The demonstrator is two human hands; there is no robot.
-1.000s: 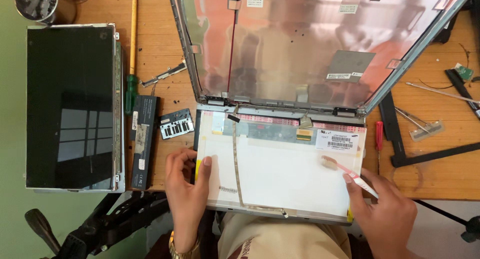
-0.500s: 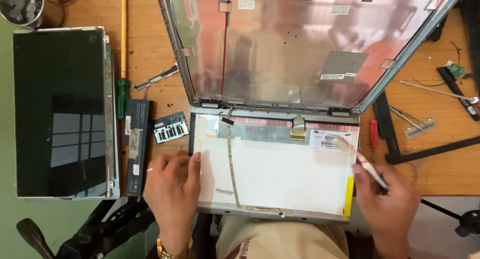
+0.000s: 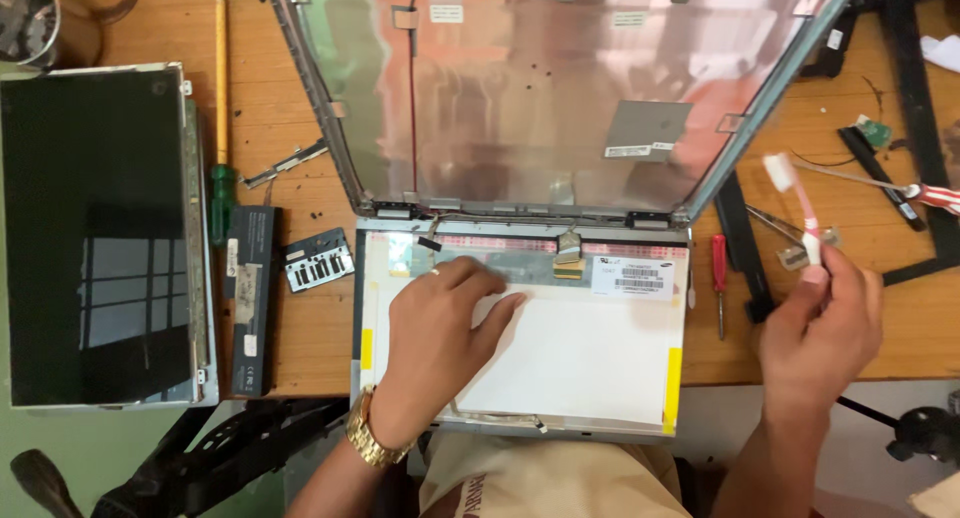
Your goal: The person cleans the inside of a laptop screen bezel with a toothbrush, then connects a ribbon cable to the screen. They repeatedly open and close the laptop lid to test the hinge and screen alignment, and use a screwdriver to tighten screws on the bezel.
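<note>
Head view shows your left hand [image 3: 440, 323] spread flat on the white screen panel [image 3: 560, 363], which lies near the open laptop lid [image 3: 540, 88]. Your right hand [image 3: 820, 328] pinches a toothbrush [image 3: 800, 203] upright, right of the panel.

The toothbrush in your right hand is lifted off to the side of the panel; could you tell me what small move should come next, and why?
Probably bring the toothbrush back down onto the panel's back. The right hand holds it raised clear over the table, bristles up, while the left hand lies flat on the panel, steadying it.
</note>
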